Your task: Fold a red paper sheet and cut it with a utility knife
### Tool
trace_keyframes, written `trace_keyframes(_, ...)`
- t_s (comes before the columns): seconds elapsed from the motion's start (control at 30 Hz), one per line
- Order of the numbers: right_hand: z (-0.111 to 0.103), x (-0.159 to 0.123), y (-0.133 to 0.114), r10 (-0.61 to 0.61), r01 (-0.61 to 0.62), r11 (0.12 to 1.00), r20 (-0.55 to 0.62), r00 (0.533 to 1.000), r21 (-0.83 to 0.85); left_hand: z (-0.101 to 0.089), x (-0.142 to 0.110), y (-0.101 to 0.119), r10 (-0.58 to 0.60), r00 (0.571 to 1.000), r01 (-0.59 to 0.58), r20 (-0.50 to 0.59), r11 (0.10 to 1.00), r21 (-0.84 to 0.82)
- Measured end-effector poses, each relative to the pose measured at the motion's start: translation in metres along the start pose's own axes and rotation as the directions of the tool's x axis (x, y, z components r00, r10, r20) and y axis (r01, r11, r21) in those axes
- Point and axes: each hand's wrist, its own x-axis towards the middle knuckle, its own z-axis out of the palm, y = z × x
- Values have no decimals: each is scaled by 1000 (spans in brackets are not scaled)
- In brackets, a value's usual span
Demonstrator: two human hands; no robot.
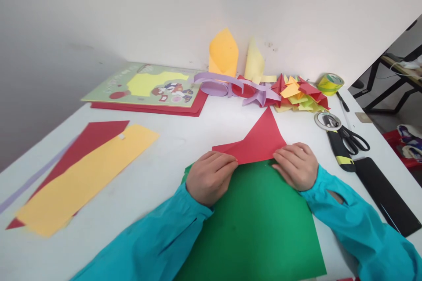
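Note:
A folded red paper (260,139), pointed at its far end, lies at the far edge of a green sheet (260,224) on the white table (178,140). My left hand (211,176) presses its fingertips together on the paper's left near edge. My right hand (295,164) has its fingers curled and pressed on the paper's right near corner. Both arms wear teal sleeves.
Yellow (85,175) and dark red (89,138) paper strips lie at the left. A picture book (148,85) sits on red sheets at the back. Folded coloured paper shapes (296,93), purple strips (231,85), tape rolls (330,82), scissors (351,137), a cutter (339,149) and a black case (385,193) are at the right.

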Motion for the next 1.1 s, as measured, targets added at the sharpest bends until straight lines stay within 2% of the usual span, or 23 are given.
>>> trace_keyframes(0.17, 11, 3, -16, -73, 74, 997, -30, 997, 35, 4, 4, 10, 89, 994, -97, 64, 986, 134)
trace_keyframes(0.23, 12, 5, -20, -77, 79, 996, -28, 997, 53, 5, 7, 16, 115, 992, -122, 56, 984, 133)
trace_keyframes(0.4, 13, 9, -25, -44, 44, 999, -28, 999, -22, 4, 9, 22, 50, 999, -49, -18, 998, 48)
trace_keyframes(0.53, 16, 11, -29, -37, 34, 997, -44, 998, -75, 8, 11, 24, 27, 1000, -28, 14, 993, 119)
trace_keyframes(0.63, 18, 12, -36, -29, 27, 997, -36, 999, -66, 14, 16, 33, 103, 993, -111, 60, 982, 152)
trace_keyframes(0.77, 20, 10, -39, -43, 38, 996, -64, 997, -80, 21, 22, 44, 187, 981, -193, 50, 966, 172)
trace_keyframes(0.97, 23, 9, -37, -8, -1, 995, -89, 996, -102, 20, 18, 32, 295, 955, -295, 16, 948, 123)
trace_keyframes(1.1, 24, 15, -40, 18, -30, 995, -126, 992, -95, 26, 7, 19, 291, 957, -289, -21, 956, 47)
